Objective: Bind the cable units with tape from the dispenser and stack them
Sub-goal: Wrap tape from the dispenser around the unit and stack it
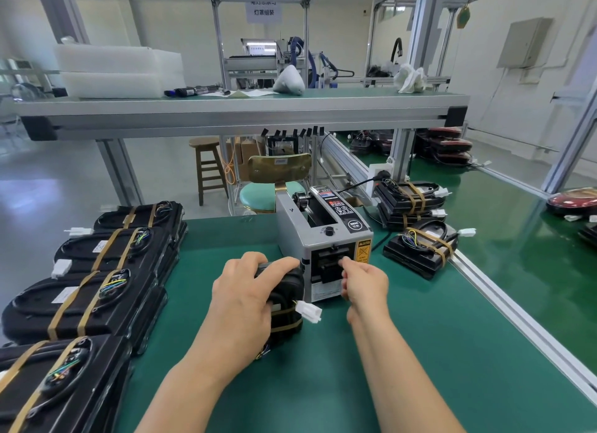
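**benchwatcher:** ok, what else have we got around the upper shelf (245,106)?

**mat_green:** on top we've got white foam blocks (113,71) at its left end, with some dark markers (181,92) just beside them. There's a white cone-shaped shell (288,80) near the middle and a crumpled white cloth (412,77) toward the right end.

**benchwatcher:** and underneath?

**mat_green:** we see a wooden stool (208,164) and a green-seated chair (274,187) just right of it. A sign (262,11) hangs behind the shelf.

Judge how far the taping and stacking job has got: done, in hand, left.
Done: black tape-banded units stacked on the left of the green mat. In hand: the left hand grips a black cable unit already wearing one tan band, while the right hand reaches the outlet of the grey tape dispenser. Left: probably another band, then stacking it.
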The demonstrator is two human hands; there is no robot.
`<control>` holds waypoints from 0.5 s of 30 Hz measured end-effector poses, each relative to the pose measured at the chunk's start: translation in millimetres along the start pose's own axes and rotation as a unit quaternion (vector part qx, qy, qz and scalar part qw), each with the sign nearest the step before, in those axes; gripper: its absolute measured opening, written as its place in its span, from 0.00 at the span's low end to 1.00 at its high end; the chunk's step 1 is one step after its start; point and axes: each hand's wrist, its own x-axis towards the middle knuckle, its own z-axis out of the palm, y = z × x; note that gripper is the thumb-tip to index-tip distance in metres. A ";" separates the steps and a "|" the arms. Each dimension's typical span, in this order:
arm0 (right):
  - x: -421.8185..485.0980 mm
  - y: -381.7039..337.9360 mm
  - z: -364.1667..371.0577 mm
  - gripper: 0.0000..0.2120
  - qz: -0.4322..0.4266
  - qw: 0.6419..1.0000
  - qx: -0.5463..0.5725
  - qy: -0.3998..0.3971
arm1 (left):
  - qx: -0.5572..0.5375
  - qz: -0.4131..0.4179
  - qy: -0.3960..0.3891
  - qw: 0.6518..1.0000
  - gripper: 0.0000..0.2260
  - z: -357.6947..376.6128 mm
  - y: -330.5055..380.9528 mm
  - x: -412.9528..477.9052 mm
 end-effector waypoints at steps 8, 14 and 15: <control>5.1 -5.5 8.8 0.06 0.009 1.000 -0.016 0.017 | -0.087 0.017 0.004 0.996 0.38 -0.2 -5.7 -5.2; 7.8 -0.5 13.3 0.05 -0.002 0.999 -0.014 0.044 | -0.177 0.039 0.039 0.983 0.37 6.0 -7.1 -13.5; 5.8 -0.1 12.3 0.04 -0.004 0.999 -0.010 0.041 | -0.188 0.040 0.044 0.980 0.36 7.2 -7.6 -14.1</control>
